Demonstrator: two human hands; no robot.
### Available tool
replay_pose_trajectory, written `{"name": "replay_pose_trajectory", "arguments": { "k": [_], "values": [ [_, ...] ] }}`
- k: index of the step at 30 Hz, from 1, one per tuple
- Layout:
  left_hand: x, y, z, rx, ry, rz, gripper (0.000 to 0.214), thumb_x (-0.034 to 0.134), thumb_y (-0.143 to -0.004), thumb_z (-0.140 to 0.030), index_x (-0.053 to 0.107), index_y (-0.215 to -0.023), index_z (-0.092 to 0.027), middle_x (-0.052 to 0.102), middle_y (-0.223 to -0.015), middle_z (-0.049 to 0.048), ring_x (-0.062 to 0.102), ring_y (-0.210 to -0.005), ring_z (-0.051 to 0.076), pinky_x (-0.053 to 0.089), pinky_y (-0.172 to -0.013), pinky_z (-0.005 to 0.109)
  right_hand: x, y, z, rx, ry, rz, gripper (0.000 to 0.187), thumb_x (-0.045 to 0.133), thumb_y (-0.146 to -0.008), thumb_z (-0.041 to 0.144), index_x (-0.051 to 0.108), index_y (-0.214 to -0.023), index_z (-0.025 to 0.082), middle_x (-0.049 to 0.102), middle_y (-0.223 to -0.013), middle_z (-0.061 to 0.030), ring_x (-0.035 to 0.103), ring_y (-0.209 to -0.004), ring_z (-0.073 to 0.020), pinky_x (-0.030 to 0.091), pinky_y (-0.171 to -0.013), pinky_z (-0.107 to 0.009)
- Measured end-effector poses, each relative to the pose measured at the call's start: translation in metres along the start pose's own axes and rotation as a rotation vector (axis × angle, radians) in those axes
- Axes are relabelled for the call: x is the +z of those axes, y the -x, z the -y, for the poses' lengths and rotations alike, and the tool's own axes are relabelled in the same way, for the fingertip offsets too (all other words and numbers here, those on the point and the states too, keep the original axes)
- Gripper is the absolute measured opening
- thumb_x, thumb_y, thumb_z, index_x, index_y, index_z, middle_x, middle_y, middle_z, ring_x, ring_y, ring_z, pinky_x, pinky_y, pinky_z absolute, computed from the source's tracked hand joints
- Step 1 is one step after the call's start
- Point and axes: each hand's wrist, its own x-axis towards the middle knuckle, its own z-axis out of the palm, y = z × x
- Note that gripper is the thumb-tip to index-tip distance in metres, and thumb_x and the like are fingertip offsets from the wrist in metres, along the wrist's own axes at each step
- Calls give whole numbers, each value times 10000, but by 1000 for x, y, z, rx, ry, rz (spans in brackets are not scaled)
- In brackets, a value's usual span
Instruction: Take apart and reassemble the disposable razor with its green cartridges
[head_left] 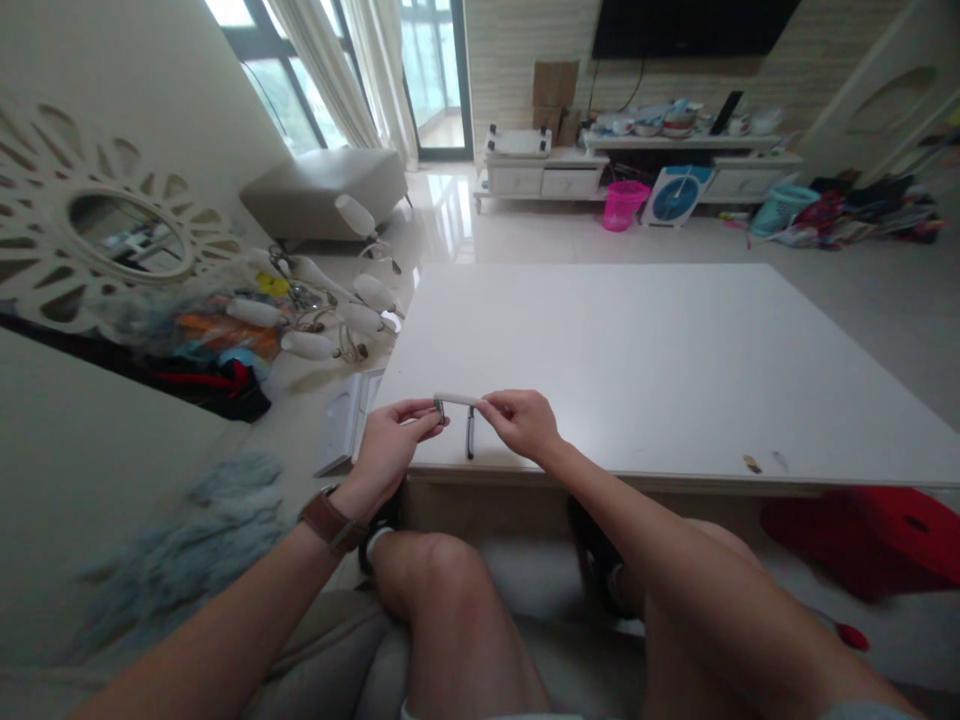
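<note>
Near the table's front edge, my left hand (394,432) pinches a small dark, greenish piece (440,408) between thumb and fingers. A short whitish strip (457,399) runs from that piece across to my right hand (523,420). The thumb and forefinger of my right hand are closed on the strip's right end. Just below the strip is a slim dark, pen-like rod (470,434), pointing toward me; whether it touches the strip or lies on the table, I cannot tell. The exact kind of the held piece is too small to make out.
The white table (637,350) spreads out before me. Two small scraps, one a brownish bit (752,464), lie near its front right edge. A lamp with white shades (311,346) stands left on the floor. A red stool-like object (862,540) is at the lower right.
</note>
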Motion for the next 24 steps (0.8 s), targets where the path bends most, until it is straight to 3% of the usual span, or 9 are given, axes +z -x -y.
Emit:
{"name": "replay_pose_trajectory", "arguments": {
  "k": [10,24],
  "values": [
    [1,1,0,23,7,-27,350,844,-606,-238,712,-890,-83,754,-798,92,739,-771,205,590,-840,357,8,4,-1,11,17,33,441,464,-993,478,688,-722,210,624,-637,9,490,-580,-108,250,-583,-265],
    [1,1,1,-38,22,-28,279,808,-631,-212,711,-865,-96,750,-780,88,724,-749,178,557,-729,281,6,4,-1,-26,15,38,426,456,-1001,455,663,-718,213,609,-644,10,477,-584,-109,260,-592,-261]
  ]
}}
